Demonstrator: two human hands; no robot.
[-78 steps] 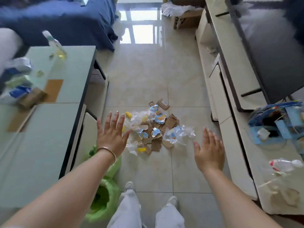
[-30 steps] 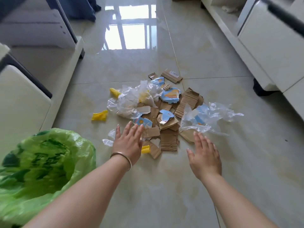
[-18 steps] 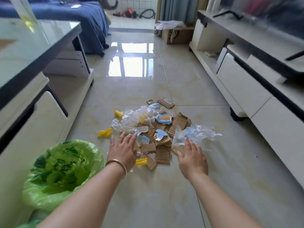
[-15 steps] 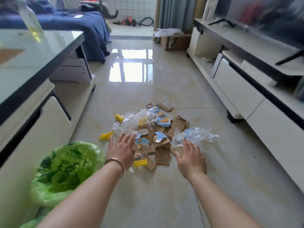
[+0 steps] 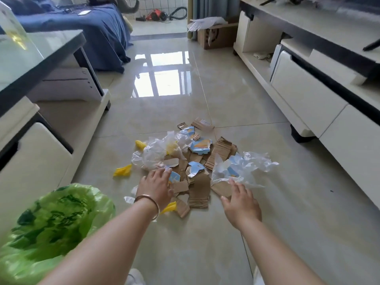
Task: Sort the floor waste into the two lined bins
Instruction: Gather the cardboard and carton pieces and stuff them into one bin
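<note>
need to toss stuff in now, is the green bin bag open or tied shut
Open. The green bin bag at lower left is spread wide, with its dark inside showing. How full it is cannot be told.

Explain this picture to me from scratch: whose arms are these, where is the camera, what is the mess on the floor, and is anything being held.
There is no machine here. A person wears a wide-angle camera on the head, so you look forward and down along their own bare arms. The left hand, with a bangle on the wrist, and the right hand both reach with spread fingers to the near edge of a waste pile on the tiled floor. Neither hand holds anything yet. The pile mixes torn cardboard pieces, crumpled clear plastic, blue printed packaging scraps and yellow bits. At lower left is a bin lined with a green bag; only this one bin shows. A low table stands left, a white cabinet right.
</note>
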